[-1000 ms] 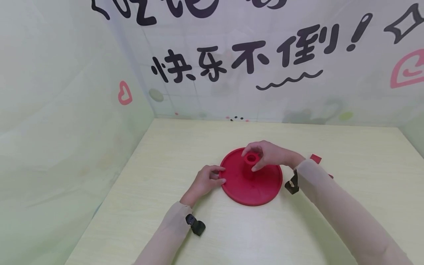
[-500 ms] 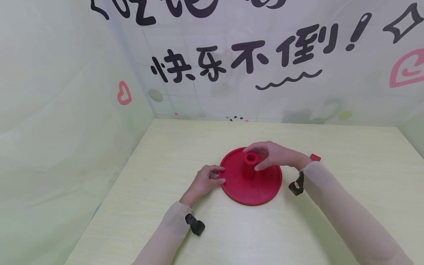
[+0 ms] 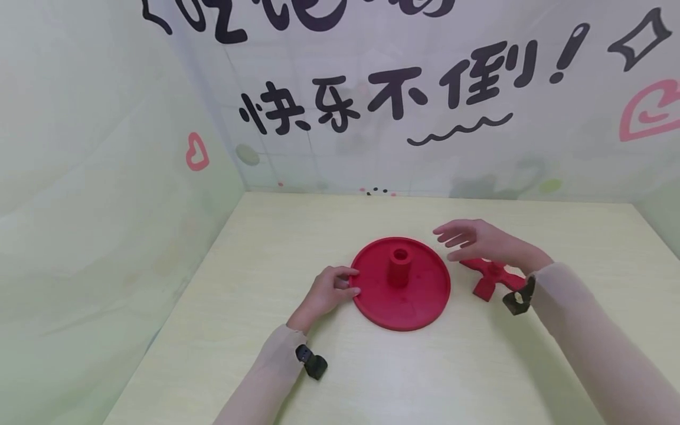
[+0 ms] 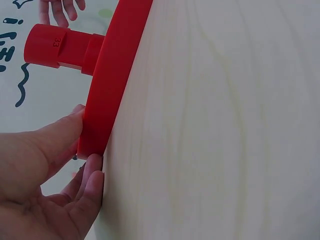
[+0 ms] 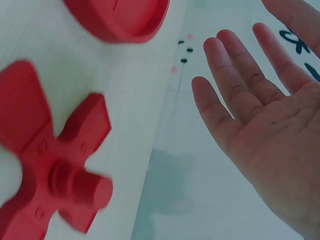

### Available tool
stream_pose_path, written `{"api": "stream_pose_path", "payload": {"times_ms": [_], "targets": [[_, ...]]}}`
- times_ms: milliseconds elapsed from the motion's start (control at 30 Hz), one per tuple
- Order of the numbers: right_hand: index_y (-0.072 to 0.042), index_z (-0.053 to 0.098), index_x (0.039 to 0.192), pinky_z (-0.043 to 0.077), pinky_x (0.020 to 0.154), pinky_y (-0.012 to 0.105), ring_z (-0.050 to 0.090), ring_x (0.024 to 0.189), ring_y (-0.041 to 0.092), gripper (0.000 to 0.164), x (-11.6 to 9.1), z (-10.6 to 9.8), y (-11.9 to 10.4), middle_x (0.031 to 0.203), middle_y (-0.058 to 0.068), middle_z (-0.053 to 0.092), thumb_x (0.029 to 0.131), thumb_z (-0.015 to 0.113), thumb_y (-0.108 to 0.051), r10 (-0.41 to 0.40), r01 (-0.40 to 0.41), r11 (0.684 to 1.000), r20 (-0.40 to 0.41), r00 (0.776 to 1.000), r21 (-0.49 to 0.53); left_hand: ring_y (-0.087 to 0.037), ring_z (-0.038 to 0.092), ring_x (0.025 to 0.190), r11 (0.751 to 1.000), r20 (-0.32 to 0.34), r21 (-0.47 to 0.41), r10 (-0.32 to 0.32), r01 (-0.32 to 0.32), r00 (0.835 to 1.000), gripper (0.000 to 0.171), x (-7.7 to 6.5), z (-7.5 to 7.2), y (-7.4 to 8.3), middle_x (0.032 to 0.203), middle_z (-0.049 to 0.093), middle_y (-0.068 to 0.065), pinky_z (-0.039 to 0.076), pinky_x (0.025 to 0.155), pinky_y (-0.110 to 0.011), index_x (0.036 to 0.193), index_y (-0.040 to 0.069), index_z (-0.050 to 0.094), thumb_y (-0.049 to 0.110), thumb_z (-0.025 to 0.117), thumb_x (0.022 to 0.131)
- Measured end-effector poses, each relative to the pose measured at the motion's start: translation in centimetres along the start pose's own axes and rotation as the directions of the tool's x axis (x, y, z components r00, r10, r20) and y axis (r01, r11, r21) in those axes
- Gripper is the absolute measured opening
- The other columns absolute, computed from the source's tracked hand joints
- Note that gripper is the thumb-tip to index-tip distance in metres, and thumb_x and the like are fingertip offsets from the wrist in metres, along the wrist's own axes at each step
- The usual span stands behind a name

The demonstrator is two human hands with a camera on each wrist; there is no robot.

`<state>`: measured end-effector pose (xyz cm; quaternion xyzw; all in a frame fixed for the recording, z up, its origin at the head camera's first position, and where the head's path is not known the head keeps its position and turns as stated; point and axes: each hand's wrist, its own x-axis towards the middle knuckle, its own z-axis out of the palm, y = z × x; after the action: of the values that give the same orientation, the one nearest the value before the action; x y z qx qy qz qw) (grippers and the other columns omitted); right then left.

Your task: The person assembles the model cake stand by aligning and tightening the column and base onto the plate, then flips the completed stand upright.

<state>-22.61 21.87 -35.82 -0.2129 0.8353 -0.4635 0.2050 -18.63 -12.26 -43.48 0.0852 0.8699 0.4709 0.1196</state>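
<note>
A round red base (image 3: 406, 310) with a raised rim lies on the table, and a hollow red post (image 3: 398, 271) rises from its middle. My left hand (image 3: 326, 295) grips the base's left rim between thumb and fingers, also close up in the left wrist view. To the right, my right hand (image 3: 483, 241) hovers with its fingers extended and holds nothing. Just under it lies a red four-armed piece (image 3: 493, 274) with a round peg (image 5: 92, 190) at its centre. The hand and wrist partly cover that piece in the head view.
The pale wooden table (image 3: 255, 254) is bounded by a printed fabric backdrop (image 3: 345, 159) behind and a light green cloth (image 3: 106, 206) on the left. Each wrist carries a small black camera, such as the left wrist camera (image 3: 313, 361).
My right hand has come off the post and moved right, its fingers straightening. More of the four-armed piece shows now. The left hand stays at the rim.
</note>
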Motion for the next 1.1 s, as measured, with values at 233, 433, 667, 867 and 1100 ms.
{"api": "stream_pose_path", "payload": {"times_ms": [233, 433, 667, 867, 1100], "targets": [[-0.009, 0.046, 0.130, 0.050, 0.079, 0.034, 0.049, 0.113, 0.038, 0.051, -3.2, -1.8, 1.2, 0.126, 0.019, 0.049, 0.084, 0.067, -0.017, 0.035, -0.037, 0.999, -0.066, 0.997, -0.022, -0.019, 0.056, 0.086, 1.000, 0.002, -0.003, 0.016, -0.016, 1.000, 0.036, 0.0, 0.0, 0.0, 0.103, 0.050, -0.008, 0.050, 0.072, -0.028, 0.116, 0.009, 0.062, 0.013, 0.071, 0.081], [-0.005, 0.045, 0.131, 0.050, 0.077, 0.028, 0.051, 0.108, 0.039, 0.051, -5.8, -2.6, 2.4, 0.124, 0.021, 0.049, 0.086, 0.065, -0.017, 0.022, -0.028, 0.999, -0.119, 0.993, -0.046, -0.019, 0.056, 0.086, 1.000, 0.000, 0.001, 0.016, -0.016, 1.000, 0.036, 0.1, 0.0, 0.0, 0.102, 0.051, -0.008, 0.050, 0.072, -0.028, 0.115, 0.010, 0.063, 0.013, 0.071, 0.081], [-0.005, 0.043, 0.131, 0.049, 0.077, 0.032, 0.050, 0.109, 0.038, 0.052, -8.3, -3.1, 4.2, 0.124, 0.020, 0.050, 0.087, 0.063, -0.023, 0.081, -0.101, 0.989, -0.166, 0.983, -0.111, -0.018, 0.056, 0.086, 1.000, -0.001, 0.015, 0.017, -0.017, 1.000, 0.036, 0.2, 0.0, -0.2, 0.101, 0.051, -0.006, 0.050, 0.071, -0.027, 0.115, 0.011, 0.063, 0.013, 0.071, 0.080], [-0.004, 0.042, 0.133, 0.048, 0.077, 0.042, 0.049, 0.109, 0.039, 0.054, -10.2, -3.0, 6.0, 0.124, 0.021, 0.049, 0.088, 0.062, -0.027, 0.128, -0.159, 0.975, -0.199, 0.972, -0.152, -0.018, 0.055, 0.086, 1.000, 0.000, 0.016, 0.016, -0.016, 1.000, 0.036, 0.2, 0.1, -0.1, 0.100, 0.051, -0.005, 0.050, 0.072, -0.027, 0.115, 0.011, 0.063, 0.014, 0.071, 0.080], [-0.004, 0.041, 0.134, 0.045, 0.080, 0.052, 0.046, 0.111, 0.042, 0.056, -11.1, -2.6, 7.8, 0.126, 0.023, 0.048, 0.088, 0.061, -0.030, 0.199, -0.227, 0.967, -0.209, 0.957, -0.116, -0.018, 0.055, 0.085, 1.000, -0.004, 0.020, 0.021, -0.021, 1.000, 0.036, 0.2, 0.1, -0.2, 0.100, 0.051, -0.005, 0.050, 0.072, -0.027, 0.115, 0.011, 0.063, 0.013, 0.071, 0.080]]}}
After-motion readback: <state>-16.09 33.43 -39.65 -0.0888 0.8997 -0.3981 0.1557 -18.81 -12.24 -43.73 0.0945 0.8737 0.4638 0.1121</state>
